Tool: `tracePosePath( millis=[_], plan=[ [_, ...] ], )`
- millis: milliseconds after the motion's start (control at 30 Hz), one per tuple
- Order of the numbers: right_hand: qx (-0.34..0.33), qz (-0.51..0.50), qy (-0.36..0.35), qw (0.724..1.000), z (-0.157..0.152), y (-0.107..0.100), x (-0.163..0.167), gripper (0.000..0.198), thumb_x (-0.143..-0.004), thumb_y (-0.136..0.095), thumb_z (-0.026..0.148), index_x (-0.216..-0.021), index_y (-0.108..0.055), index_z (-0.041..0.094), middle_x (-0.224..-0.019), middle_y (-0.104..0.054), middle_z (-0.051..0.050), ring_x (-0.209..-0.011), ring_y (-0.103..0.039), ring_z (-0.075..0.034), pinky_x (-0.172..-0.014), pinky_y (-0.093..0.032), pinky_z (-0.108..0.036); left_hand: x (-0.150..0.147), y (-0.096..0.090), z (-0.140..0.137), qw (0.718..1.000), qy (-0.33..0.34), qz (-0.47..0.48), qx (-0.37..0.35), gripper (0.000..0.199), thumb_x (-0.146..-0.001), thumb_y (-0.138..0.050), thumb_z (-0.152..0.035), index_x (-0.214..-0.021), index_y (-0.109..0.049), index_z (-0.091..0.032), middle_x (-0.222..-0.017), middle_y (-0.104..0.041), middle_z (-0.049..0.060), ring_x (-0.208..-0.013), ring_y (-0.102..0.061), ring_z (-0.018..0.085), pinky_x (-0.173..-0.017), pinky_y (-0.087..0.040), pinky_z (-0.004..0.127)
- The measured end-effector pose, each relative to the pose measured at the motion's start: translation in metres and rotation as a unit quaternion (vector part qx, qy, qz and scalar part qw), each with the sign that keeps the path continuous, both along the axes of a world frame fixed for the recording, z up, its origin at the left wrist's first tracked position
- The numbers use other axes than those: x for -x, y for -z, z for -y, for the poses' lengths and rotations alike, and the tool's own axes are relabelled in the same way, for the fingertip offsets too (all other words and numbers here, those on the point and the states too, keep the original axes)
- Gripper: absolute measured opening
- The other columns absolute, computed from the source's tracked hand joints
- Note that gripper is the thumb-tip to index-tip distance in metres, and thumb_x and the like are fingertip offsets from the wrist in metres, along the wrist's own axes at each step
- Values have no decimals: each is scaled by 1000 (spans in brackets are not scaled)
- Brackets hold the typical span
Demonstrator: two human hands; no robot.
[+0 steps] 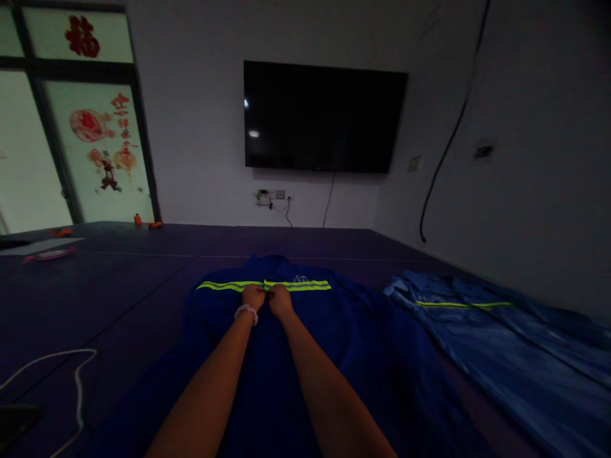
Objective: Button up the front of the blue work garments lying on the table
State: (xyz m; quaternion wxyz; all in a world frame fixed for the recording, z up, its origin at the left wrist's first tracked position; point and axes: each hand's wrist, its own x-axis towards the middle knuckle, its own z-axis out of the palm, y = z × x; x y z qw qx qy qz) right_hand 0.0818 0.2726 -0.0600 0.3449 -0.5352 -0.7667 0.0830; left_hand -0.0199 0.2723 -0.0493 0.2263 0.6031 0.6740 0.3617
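A dark blue work jacket (305, 331) with a yellow-green reflective stripe across the chest lies spread in front of me, its collar at the far end. Both my hands meet at its front edge, just at the stripe. My left hand (254, 296), with a pale scrunchie on the wrist, pinches the fabric on the left side of the front. Close beside it, my right hand (280, 299) grips the right side of the front with bent fingers. The fingertips are small and dark, so any button or snap between them is hidden.
A lighter blue garment (482, 331) with a yellow stripe lies to the right, crossed by a dark line. On the left are a white cable (79, 381), a dark object (19, 420) and a pink item (50, 255). Small orange objects (138, 219) sit by the door.
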Motion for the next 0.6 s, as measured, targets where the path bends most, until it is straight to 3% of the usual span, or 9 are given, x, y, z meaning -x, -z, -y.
tracePosePath(
  millis=[400, 600],
  plan=[
    [14, -25, 75, 997, 8, -9, -3, 16, -74, -57, 20, -87, -67, 16, -90, -66, -8, -86, -58, -18, -74, -40, -23, 0, 3, 2, 998, 39, 22, -37, 29, -84, -49, -30, -108, -51, -14, -107, -55, 7, -90, -56, 18, -76, -48, 37],
    [12, -4, 91, 996, 10, -11, -3, 15, -76, -53, 15, -79, -68, 14, -85, -66, -10, -84, -59, -18, -73, -39, -23, -1, 1, 5, 997, 44, 29, -60, 28, -84, -48, -30, -108, -51, -14, -108, -54, 7, -91, -55, 18, -77, -48, 37]
  ],
)
